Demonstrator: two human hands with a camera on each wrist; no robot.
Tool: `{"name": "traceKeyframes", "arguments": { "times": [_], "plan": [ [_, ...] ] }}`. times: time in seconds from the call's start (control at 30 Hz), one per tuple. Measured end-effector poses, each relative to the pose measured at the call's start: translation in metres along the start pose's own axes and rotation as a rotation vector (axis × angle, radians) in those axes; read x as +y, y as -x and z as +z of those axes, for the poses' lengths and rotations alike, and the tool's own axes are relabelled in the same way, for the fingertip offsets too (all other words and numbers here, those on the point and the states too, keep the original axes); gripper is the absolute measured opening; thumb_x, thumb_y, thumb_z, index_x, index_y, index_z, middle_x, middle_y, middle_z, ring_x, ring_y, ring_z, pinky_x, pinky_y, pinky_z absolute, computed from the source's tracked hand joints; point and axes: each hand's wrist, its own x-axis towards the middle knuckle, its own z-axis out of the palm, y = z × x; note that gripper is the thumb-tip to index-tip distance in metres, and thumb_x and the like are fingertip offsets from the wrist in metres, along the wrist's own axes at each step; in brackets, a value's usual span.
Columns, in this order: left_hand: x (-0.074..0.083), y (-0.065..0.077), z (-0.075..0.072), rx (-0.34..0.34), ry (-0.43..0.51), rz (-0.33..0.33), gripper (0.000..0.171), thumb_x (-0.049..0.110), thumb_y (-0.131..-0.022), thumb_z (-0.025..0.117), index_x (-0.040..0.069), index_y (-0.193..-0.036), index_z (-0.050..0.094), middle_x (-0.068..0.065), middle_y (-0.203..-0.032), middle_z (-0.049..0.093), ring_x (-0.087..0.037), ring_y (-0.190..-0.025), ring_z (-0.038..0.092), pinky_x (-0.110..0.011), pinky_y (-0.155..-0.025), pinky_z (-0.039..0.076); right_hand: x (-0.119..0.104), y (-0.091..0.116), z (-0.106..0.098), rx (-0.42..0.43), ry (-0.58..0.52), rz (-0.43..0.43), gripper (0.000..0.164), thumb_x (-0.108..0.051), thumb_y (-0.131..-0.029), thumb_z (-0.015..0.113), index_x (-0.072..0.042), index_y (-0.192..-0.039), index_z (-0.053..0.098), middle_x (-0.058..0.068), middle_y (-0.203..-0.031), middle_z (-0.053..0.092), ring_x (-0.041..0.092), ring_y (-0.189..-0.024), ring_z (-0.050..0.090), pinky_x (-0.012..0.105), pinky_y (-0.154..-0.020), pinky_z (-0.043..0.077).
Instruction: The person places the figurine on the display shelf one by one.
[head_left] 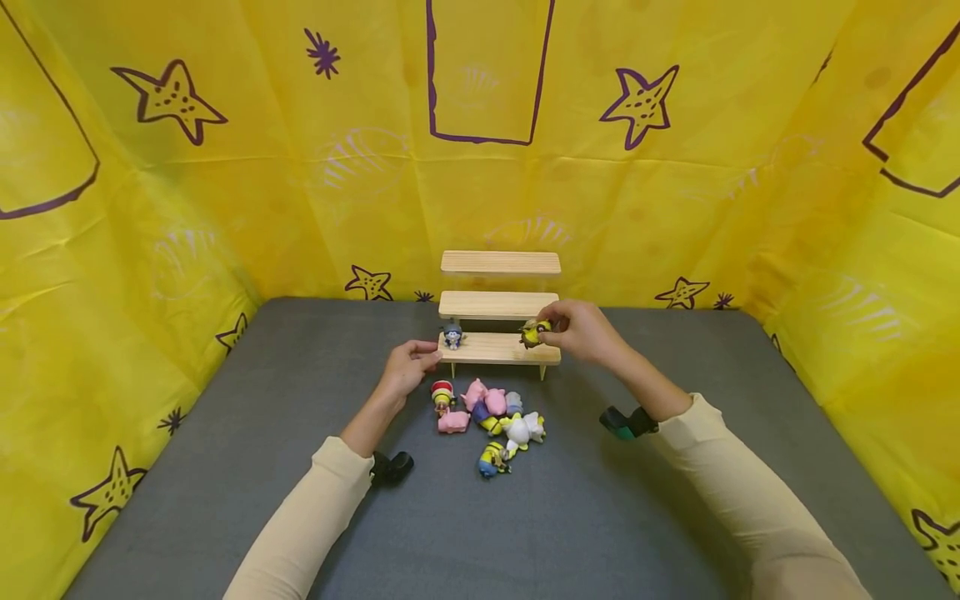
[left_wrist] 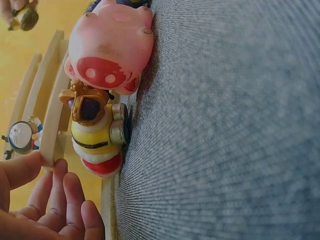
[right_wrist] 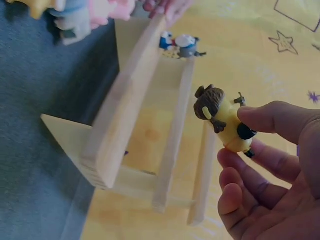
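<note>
A wooden three-tier display stand (head_left: pixel 495 350) stands at the back of the table. My left hand (head_left: pixel 405 368) pinches the left end of its lowest shelf, thumb above and fingertips beneath, as the left wrist view shows. On that end sits a small figure with a dark cap (head_left: pixel 453 337). Over the right end of the same shelf, my right hand (head_left: pixel 579 330) holds a yellow Minion figure (right_wrist: pixel 232 127) with brown hair. In the right wrist view the Minion is tilted, pinched between thumb and fingers, apart from the shelf.
In front of the stand lie several toys: a Minion in red and white (left_wrist: pixel 95 137), pink pigs (head_left: pixel 453 422), a white figure (head_left: pixel 519 432) and a blue-and-yellow Minion (head_left: pixel 492 460). Yellow patterned cloth (head_left: pixel 480 192) encloses the grey table (head_left: pixel 600 525) at the back and sides.
</note>
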Motion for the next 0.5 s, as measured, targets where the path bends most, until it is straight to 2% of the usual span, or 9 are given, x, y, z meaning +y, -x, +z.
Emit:
{"name": "traceKeyframes", "arguments": {
  "times": [0.27,0.5],
  "plan": [
    [0.001,0.001,0.000,-0.011,0.003,-0.009,0.032,0.023,-0.097,0.060,0.006,-0.125,0.060,-0.016,-0.117,0.066,-0.026,-0.102,0.062,-0.035,-0.086,0.047,-0.007,-0.019,-0.003,-0.027,0.044,-0.013,0.028,-0.014,-0.084,0.073,0.001,-0.106,0.069,0.015,-0.094,0.070,0.025,-0.081,0.062,0.034,-0.070,0.049],
    [0.001,0.001,-0.002,-0.013,0.015,0.002,0.033,0.023,-0.097,0.061,0.005,-0.124,0.061,-0.017,-0.115,0.066,-0.026,-0.101,0.062,-0.035,-0.086,0.047,-0.011,-0.033,0.002,-0.044,0.051,0.023,0.031,-0.019,-0.085,0.071,0.000,-0.109,0.067,0.014,-0.097,0.069,0.026,-0.087,0.063,0.038,-0.075,0.050]
  ]
}}
